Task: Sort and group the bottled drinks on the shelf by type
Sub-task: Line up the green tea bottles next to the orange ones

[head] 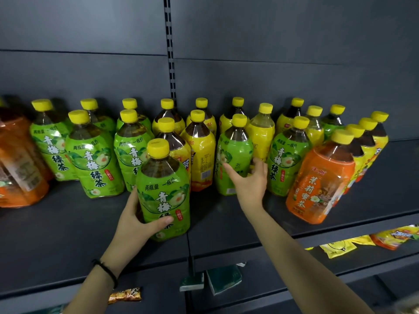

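Note:
My left hand (pixel 136 223) grips a green-labelled tea bottle (pixel 164 193) with a yellow cap near the front of the dark shelf (pixel 68 234). My right hand (pixel 250 181) reaches forward with spread fingers at another green-labelled bottle (pixel 233 159) in the middle row, thumb on its label, fingers going round its right side. Several green-labelled bottles (pixel 93 159) stand grouped at the left. Yellow-labelled bottles (pixel 200 155) stand behind and between the green ones. An orange-labelled bottle (pixel 322 180) leans at the front right.
An orange-labelled bottle (pixel 18 164) stands at the far left edge. More yellow-labelled bottles (pixel 367 143) run along the right. Snack packets (pixel 340 247) lie on the lower shelf at the right, a wrapped snack (pixel 124 295) and green-white boxes (pixel 223 278) below.

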